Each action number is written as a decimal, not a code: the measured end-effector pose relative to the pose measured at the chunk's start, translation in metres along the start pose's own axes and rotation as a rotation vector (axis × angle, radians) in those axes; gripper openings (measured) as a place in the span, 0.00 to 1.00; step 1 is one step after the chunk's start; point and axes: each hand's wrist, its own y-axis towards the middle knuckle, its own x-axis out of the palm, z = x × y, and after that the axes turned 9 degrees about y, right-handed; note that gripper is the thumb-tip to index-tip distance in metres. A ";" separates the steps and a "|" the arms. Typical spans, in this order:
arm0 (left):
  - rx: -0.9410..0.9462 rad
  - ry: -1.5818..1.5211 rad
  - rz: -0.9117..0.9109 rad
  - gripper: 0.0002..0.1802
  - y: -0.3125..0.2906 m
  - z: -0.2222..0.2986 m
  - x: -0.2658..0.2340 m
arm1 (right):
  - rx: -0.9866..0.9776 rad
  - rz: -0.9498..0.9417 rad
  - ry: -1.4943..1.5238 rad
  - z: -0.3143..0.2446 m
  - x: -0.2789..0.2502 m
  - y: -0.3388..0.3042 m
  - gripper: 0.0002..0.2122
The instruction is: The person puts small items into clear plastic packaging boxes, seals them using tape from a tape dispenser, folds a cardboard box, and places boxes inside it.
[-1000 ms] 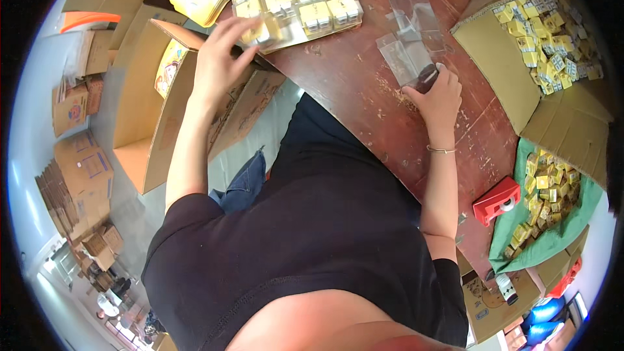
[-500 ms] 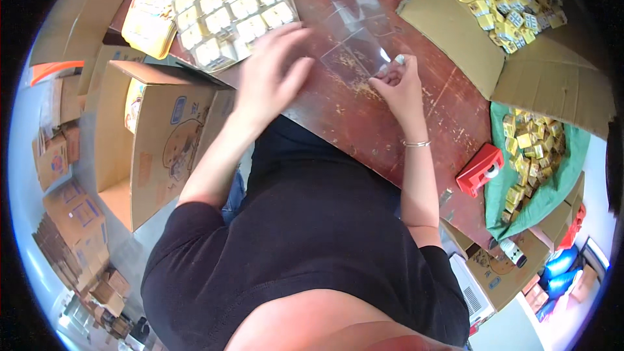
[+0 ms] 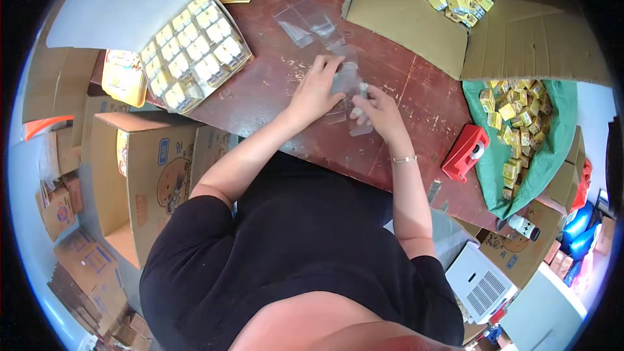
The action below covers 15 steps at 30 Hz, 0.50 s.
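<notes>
A clear plastic packaging piece [image 3: 348, 79] is held between my two hands above the red-brown table. My left hand [image 3: 316, 88] grips its left side, thumb below and fingers above. My right hand [image 3: 379, 112] pinches its lower right part with the fingertips. Reflections make its exact shape hard to read. Just beyond lie more flat clear plastic pieces [image 3: 304, 21]. Left of my left hand is an open display carton [image 3: 246, 60] filled with rows of small yellow packs [image 3: 196, 44], its white lid raised.
A cardboard box [image 3: 406, 32] of small yellow-and-white packs stands at the far right, beside a green sack [image 3: 563, 123] of similar packs. A red tape dispenser [image 3: 465, 152] sits at the table's right. Stacked printed cards [image 3: 123, 77] and an open carton [image 3: 156, 175] are at the left.
My left hand has moved from beside the display carton to the plastic, and now grips it with my right hand. The view has shifted, so the table's things appear displaced.
</notes>
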 end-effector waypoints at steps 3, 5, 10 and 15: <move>0.006 -0.036 0.001 0.31 0.003 0.004 -0.004 | -0.247 -0.009 -0.040 0.011 -0.001 0.019 0.19; -0.017 -0.045 -0.011 0.26 0.008 0.003 -0.012 | -0.370 -0.017 -0.065 0.013 -0.001 0.022 0.17; 0.136 0.245 -0.029 0.13 0.015 0.007 -0.023 | -0.527 0.183 -0.453 0.008 0.005 0.010 0.21; -0.063 0.042 -0.185 0.06 0.026 0.026 -0.005 | -0.858 0.651 -1.189 -0.001 0.035 -0.009 0.28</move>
